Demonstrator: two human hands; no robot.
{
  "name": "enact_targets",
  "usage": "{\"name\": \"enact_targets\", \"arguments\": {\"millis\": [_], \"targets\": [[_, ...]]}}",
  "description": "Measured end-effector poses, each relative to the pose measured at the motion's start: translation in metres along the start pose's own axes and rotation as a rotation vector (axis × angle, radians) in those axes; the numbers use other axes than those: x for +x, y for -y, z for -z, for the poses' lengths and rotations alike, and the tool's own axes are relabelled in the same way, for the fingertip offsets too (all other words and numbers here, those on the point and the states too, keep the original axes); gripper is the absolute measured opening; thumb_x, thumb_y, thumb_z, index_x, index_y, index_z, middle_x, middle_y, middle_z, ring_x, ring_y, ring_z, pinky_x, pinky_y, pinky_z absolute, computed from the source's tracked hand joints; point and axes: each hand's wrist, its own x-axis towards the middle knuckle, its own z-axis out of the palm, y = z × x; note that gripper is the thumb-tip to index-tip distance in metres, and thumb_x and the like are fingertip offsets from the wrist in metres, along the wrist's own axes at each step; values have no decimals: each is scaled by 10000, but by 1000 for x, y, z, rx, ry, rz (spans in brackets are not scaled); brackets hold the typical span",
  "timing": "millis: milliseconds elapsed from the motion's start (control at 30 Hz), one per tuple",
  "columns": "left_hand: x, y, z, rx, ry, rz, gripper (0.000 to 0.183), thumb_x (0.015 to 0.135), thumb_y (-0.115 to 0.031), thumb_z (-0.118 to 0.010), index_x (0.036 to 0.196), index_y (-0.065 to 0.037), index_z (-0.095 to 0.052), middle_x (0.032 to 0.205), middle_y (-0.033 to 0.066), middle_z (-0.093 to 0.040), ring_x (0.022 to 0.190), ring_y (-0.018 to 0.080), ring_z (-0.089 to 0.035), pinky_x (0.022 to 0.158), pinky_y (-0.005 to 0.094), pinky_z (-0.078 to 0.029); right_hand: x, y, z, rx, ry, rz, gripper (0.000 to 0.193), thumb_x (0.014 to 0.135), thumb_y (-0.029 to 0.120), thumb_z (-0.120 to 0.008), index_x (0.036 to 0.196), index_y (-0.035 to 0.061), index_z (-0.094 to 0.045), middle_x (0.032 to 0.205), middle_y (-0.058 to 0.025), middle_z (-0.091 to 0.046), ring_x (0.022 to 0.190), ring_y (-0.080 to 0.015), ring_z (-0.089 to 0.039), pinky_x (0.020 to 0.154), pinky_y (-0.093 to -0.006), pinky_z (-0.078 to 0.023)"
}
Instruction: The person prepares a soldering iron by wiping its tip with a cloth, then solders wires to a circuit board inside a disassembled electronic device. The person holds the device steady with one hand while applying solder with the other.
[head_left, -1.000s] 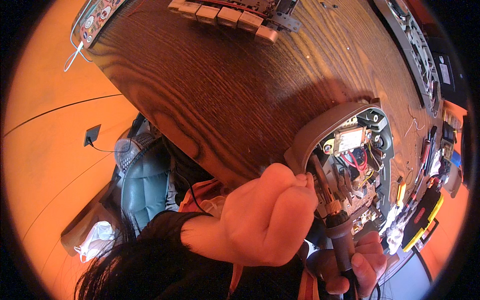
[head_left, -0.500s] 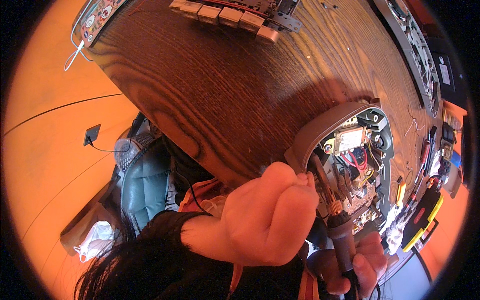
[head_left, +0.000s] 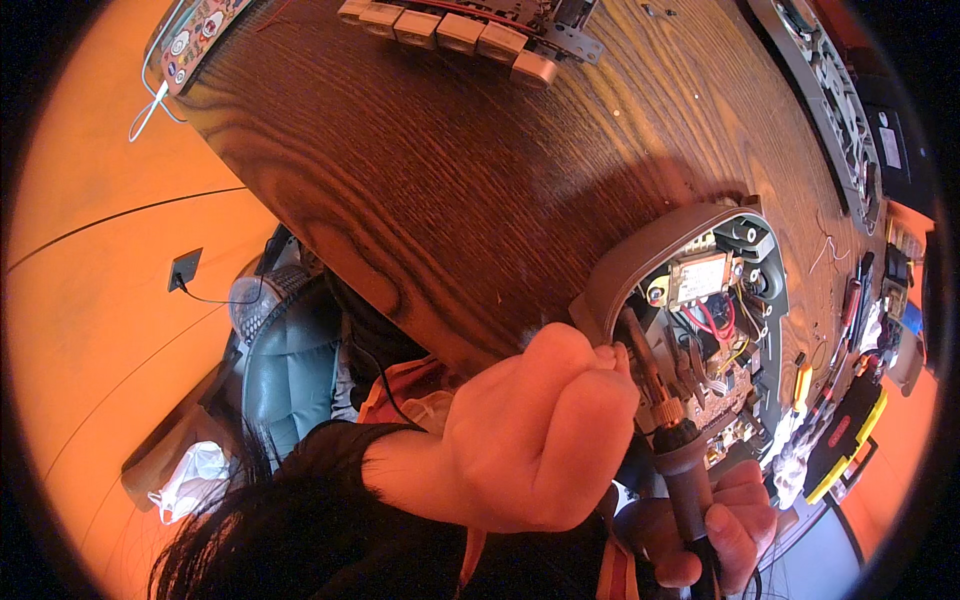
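In the head view, the soldering iron [head_left: 688, 490] slants up from the lower right of the frame, its metal shaft reaching over the open grey-brown housing [head_left: 632, 255] right of centre. The right hand [head_left: 735, 530] has its fingers wrapped around the dark handle. The left hand [head_left: 545, 430], in the lower middle, is curled tight with its fingertips bunched by the housing's left edge; whether they pinch anything I cannot tell.

The iron looks light, stiff and easy to steer like a pen. The handle is the only sensible hold; the bare shaft is likely hot. The housing seems to be rigid plastic, fairly light, best steadied by its outer wall. Inside, the red wires [head_left: 715, 325] look soft and easily snagged, and the brown circuit board [head_left: 735, 385] fragile, so neither makes a good grip.
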Motion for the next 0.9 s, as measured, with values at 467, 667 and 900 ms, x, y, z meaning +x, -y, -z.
{"name": "enact_targets", "arguments": {"millis": [467, 667, 900], "targets": [[-1, 5, -1, -57, 12, -80, 98, 699, 65, -596, 729, 22, -513, 639, 117, -447, 455, 184, -471, 373, 263, -389, -1, 8, 4, -30, 21, -65, 274, 869, 96, -537, 1119, -14, -516, 732, -54, -438, 528, -135, -372, 468, -299, -285], [-1, 5, 0, -60, 17, -62, 94, 705, 66, -591, 733, 23, -513, 640, 120, -448, 458, 192, -477, 378, 271, -395, 1, 5, 2, -40, 13, -35, 274, 870, 104, -543, 1114, -20, -518, 721, -61, -451, 535, -138, -391, 466, -302, -293], [2, -3, 4, -28, 51, 53, 284, 671, 51, -700, 641, -53, -438, 636, 120, -518, 496, 186, -519, 416, 251, -408, 1, 3, 4, 8, 37, -40, 275, 864, 122, -570, 1096, -20, -536, 720, -67, -460, 521, -148, -392, 466, -295, -294]]}}
